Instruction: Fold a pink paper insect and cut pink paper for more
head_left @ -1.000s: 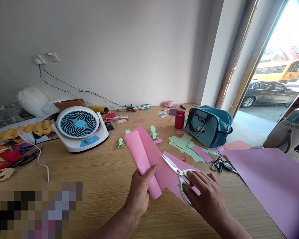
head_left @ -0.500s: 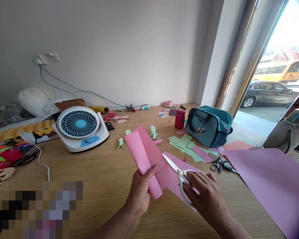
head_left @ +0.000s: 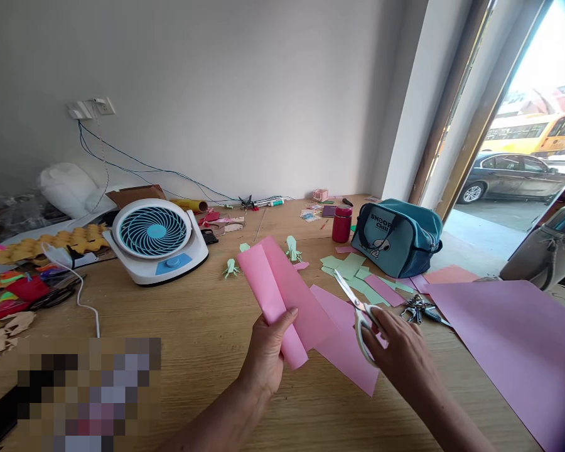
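Note:
My left hand [head_left: 266, 348] grips a folded sheet of pink paper [head_left: 289, 285], thumb on top, raised over the wooden table [head_left: 183, 351]. In my right hand [head_left: 398, 345] is a pair of scissors [head_left: 360, 311] with white handles, its blades pointing up and to the left, apart from the held sheet. A separate pink piece of paper [head_left: 351, 351] lies on the table beneath the scissors. Beyond the held paper stand small green paper figures [head_left: 292, 248].
Green paper pieces [head_left: 351, 267], keys [head_left: 419, 309] and a large pink sheet [head_left: 513, 339] lie to the right. A blue bag [head_left: 398, 238] and red bottle [head_left: 341, 226] stand behind. The fan [head_left: 155, 235] is at left, near a white cable [head_left: 82, 285].
My right hand has drawn the scissors right, away from the held paper. The other pink piece now lies more exposed on the table. My left hand keeps its grip.

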A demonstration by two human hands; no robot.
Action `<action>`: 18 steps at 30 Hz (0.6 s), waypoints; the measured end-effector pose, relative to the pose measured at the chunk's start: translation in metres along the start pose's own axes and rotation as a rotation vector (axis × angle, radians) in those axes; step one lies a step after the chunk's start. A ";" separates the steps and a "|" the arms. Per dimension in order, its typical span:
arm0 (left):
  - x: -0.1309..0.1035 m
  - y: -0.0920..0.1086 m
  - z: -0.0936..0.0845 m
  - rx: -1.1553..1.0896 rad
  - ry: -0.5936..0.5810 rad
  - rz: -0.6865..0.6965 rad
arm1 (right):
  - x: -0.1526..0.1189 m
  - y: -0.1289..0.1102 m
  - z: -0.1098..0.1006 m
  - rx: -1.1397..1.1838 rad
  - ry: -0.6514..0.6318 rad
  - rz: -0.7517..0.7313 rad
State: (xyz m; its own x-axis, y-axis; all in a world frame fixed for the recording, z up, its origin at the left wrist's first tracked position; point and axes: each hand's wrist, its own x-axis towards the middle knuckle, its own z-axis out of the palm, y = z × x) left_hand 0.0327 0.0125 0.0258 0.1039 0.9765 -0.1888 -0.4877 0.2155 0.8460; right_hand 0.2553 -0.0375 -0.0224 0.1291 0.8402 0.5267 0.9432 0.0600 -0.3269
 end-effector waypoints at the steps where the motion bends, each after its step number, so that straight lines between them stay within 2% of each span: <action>1: 0.001 0.000 -0.001 0.005 0.007 0.003 | 0.002 0.006 0.000 -0.056 -0.013 0.041; 6: 0.006 0.000 -0.004 0.034 0.011 -0.020 | 0.012 0.036 -0.006 -0.301 -0.150 0.250; 10: 0.012 0.003 -0.005 0.040 0.012 -0.001 | 0.016 0.048 -0.013 -0.353 -0.261 0.352; 14: 0.022 0.005 -0.011 0.041 0.058 -0.002 | 0.017 0.055 -0.019 -0.340 -0.306 0.389; 18: 0.027 0.007 -0.032 0.067 0.120 -0.036 | 0.016 0.059 -0.021 -0.351 -0.336 0.356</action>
State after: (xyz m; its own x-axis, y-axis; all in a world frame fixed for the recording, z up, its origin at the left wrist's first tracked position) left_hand 0.0038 0.0399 0.0108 0.0139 0.9615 -0.2746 -0.4259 0.2542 0.8683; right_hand 0.3192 -0.0319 -0.0174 0.4059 0.9036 0.1369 0.9117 -0.3899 -0.1294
